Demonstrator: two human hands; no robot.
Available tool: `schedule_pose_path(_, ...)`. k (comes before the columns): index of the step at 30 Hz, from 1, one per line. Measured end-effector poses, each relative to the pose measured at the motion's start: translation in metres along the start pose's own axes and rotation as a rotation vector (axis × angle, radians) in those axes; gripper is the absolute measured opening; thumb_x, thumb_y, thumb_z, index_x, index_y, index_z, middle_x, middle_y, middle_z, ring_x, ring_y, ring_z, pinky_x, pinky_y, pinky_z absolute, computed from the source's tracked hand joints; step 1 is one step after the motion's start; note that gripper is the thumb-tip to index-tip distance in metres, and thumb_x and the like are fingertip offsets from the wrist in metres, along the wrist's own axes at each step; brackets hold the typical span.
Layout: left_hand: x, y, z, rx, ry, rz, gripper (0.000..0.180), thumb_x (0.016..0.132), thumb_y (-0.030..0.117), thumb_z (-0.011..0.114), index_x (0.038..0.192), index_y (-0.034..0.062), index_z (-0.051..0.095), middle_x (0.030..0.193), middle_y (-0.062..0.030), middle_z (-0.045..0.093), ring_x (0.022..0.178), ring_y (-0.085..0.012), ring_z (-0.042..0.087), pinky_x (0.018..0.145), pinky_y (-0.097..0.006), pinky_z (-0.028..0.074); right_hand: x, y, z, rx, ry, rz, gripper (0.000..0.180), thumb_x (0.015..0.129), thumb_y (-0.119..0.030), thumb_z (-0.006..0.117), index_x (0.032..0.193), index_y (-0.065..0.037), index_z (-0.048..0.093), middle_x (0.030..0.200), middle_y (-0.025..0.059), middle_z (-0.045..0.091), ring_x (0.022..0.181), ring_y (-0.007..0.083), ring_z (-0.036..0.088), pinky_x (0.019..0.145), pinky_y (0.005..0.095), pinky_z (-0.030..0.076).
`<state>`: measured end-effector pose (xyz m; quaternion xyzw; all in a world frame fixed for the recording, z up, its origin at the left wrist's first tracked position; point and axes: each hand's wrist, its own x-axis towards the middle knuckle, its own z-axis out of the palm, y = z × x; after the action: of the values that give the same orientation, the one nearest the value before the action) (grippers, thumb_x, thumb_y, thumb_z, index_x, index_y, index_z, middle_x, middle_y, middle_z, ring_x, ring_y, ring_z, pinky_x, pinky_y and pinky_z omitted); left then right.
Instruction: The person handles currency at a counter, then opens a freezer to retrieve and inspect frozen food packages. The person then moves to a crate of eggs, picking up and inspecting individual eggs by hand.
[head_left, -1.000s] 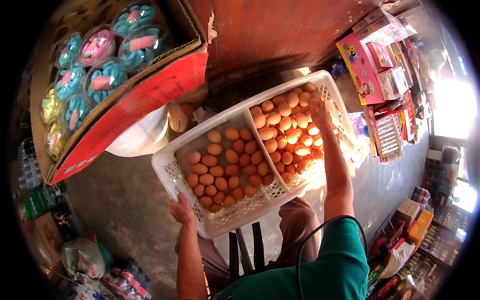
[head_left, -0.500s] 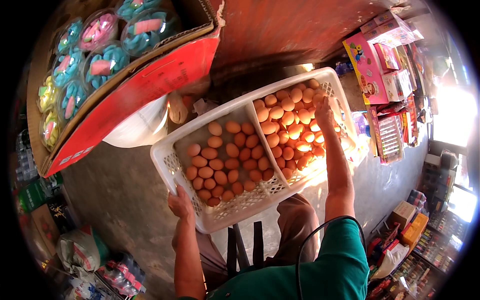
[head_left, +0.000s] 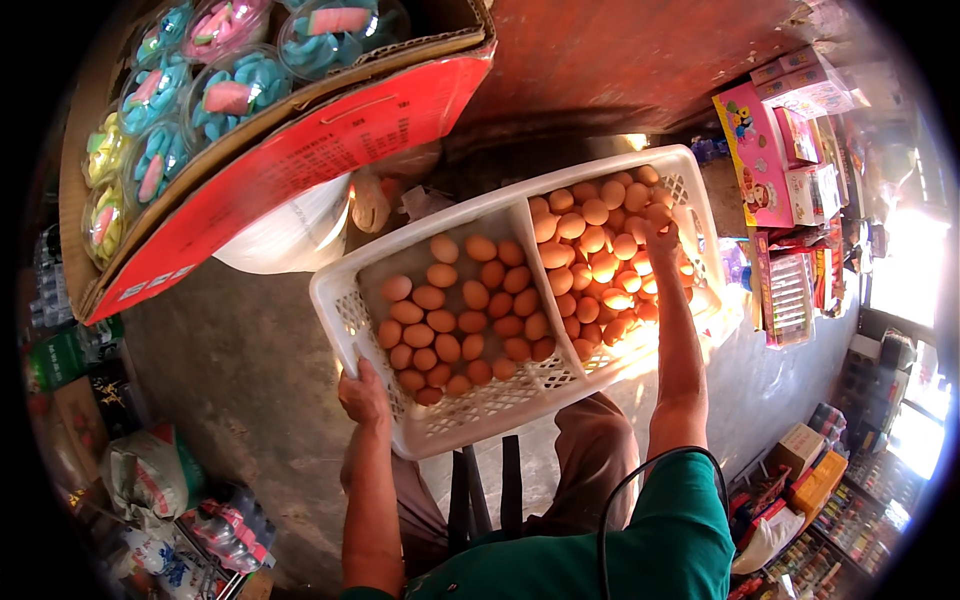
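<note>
A white plastic crate (head_left: 455, 432) with lattice walls sits tilted in front of me, split by a divider (head_left: 553, 300). Brown eggs (head_left: 472, 321) lie spread over the floor of its left compartment, while the eggs (head_left: 603, 266) on the right are piled more densely. My left hand (head_left: 365, 393) is closed on the crate's near left rim. Over the right compartment, my right hand (head_left: 664, 245) is pinched at an egg (head_left: 658, 214) by its fingertips; the fingers partly hide the contact. Bright sunlight washes out the eggs beside my right wrist.
At upper left a cardboard box (head_left: 330, 165) holds clear tubs of coloured sweets (head_left: 235, 97). Below it stands a white container (head_left: 290, 235). Boxed goods (head_left: 780, 180) are stacked at right. A sack (head_left: 150, 475) and packed bottles (head_left: 230, 530) stand at lower left.
My right hand has drawn slightly nearer and right, with an egg now showing at its fingertips. My left hand keeps its hold on the crate. The whole view has shifted slightly.
</note>
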<state>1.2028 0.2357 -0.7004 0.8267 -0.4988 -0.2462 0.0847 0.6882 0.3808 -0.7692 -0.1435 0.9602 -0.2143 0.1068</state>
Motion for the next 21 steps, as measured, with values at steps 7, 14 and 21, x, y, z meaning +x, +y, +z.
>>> schedule_pose_path(7,-0.005,0.007,-0.002,-0.046,-0.011,0.018,0.044,0.075,0.038,0.052,0.093,-0.0003,0.065,0.082,-0.0206,0.064,0.079,-0.0375,0.061,0.071,-0.044,0.047,-0.004,-0.013,-0.019,0.023,0.187,-0.269,0.043,0.083,-0.028,0.055,0.119,-0.005,0.050,0.096,0.0163,0.062,0.087,0.0266,0.061,0.077,0.0373,0.048)
schedule_pose_path(14,-0.001,-0.004,0.001,-0.066,-0.052,-0.009,0.044,0.077,0.039,0.054,0.093,-0.0007,0.063,0.083,-0.0212,0.063,0.080,-0.0383,0.060,0.071,-0.044,0.046,-0.003,-0.018,-0.022,-0.207,0.284,-0.430,0.036,0.081,-0.024,0.059,0.110,-0.004,0.057,0.098,0.0161,0.061,0.093,0.0313,0.058,0.081,0.0381,0.046)
schedule_pose_path(21,-0.006,0.010,-0.007,0.007,0.000,0.011,0.042,0.077,0.041,0.053,0.086,0.0016,0.063,0.079,-0.0222,0.063,0.077,-0.0400,0.060,0.070,-0.046,0.047,-0.092,-0.095,-0.034,0.025,0.158,-0.783,0.026,0.080,-0.006,0.056,0.105,-0.002,0.059,0.102,0.0137,0.060,0.092,0.0309,0.056,0.079,0.0395,0.047)
